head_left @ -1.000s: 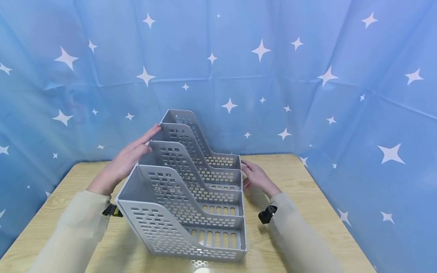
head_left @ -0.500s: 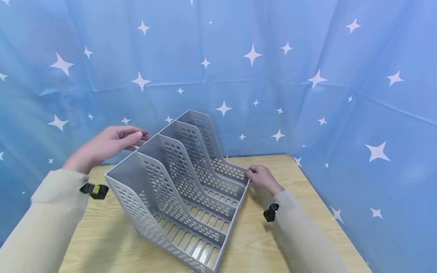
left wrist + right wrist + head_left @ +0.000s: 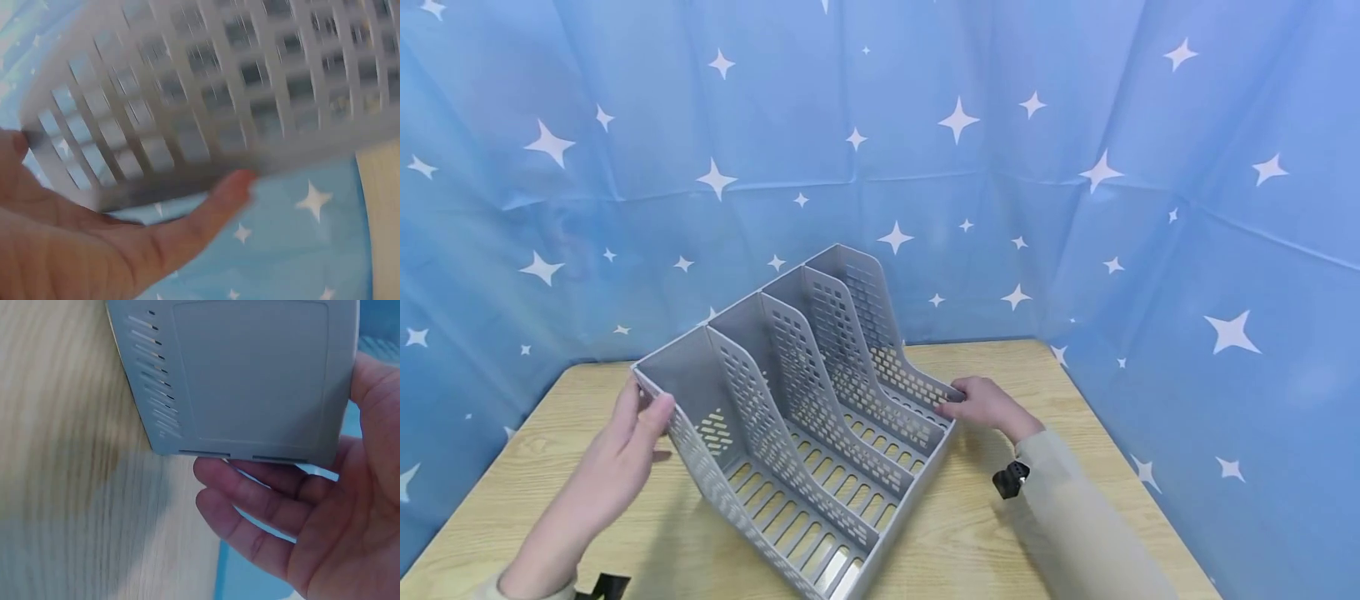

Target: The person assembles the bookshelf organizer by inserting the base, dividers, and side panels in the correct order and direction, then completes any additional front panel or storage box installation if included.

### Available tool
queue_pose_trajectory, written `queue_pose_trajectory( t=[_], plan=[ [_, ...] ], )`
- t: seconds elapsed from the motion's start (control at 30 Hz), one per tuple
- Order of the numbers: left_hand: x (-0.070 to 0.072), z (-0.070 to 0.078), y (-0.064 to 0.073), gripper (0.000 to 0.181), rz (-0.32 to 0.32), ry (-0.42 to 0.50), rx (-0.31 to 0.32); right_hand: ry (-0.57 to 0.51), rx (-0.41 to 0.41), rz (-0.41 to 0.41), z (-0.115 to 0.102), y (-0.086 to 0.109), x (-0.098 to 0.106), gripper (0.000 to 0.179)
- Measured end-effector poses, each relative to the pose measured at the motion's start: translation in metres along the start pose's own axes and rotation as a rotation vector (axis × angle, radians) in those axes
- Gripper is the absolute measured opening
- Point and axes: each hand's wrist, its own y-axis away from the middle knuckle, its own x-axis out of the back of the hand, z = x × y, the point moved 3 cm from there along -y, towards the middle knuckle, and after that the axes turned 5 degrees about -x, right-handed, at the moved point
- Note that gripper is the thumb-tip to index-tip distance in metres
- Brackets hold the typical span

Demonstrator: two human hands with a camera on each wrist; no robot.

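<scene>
A grey plastic file holder with several upright, perforated compartments sits at an angle in the head view. My left hand grips its near left upright edge, thumb on the near side and fingers reaching behind. In the left wrist view the thumb lies along the edge of the latticed panel. At the far right corner my right hand holds the low end of the holder. The right wrist view shows its fingers under the smooth outer panel and the thumb at the opposite side.
The wooden table carries the holder. A blue curtain with white stars hangs behind and at both sides of it. Black cameras are strapped on the wrists, the right one in plain sight.
The file holder has turned, its low front swinging toward the near side. My left hand has left the back top edge and come down to the near left edge; the right now grips the corner.
</scene>
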Motion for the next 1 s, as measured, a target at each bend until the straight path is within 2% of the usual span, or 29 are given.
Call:
queue_pose_trajectory(
  t=[0.07,0.17,0.27,0.47,0.63,0.77,0.83,0.9,1.0],
  plan=[
    [-0.008,0.003,0.001,0.063,-0.012,0.025,-0.009,0.026,-0.002,0.040,-0.002,0.003,-0.002,0.024],
    [-0.014,0.004,-0.007,0.068,-0.006,0.029,-0.042,0.058,-0.006,0.117,-0.002,0.009,-0.006,0.033],
    [-0.014,-0.005,-0.022,0.071,-0.013,0.032,-0.042,0.068,-0.017,0.173,-0.002,0.015,-0.010,0.041],
    [-0.011,-0.027,-0.062,0.066,-0.073,0.092,-0.036,0.056,-0.050,0.205,-0.007,0.023,-0.014,0.040],
    [-0.009,-0.037,-0.095,0.073,-0.123,0.005,0.062,0.104,-0.085,0.270,-0.019,0.031,-0.020,0.039],
    [-0.010,-0.042,-0.115,0.079,-0.140,-0.030,0.113,0.159,-0.106,0.348,-0.031,0.036,-0.027,0.037],
    [-0.015,-0.045,-0.116,0.079,-0.150,-0.050,0.132,0.175,-0.123,0.377,-0.036,0.039,-0.030,0.035],
    [-0.022,-0.049,-0.111,0.080,-0.176,-0.092,0.148,0.180,-0.146,0.385,-0.039,0.041,-0.034,0.034],
    [-0.040,-0.056,-0.089,0.087,-0.248,-0.172,0.158,0.174,-0.175,0.383,-0.044,0.044,-0.038,0.034]
  ],
)
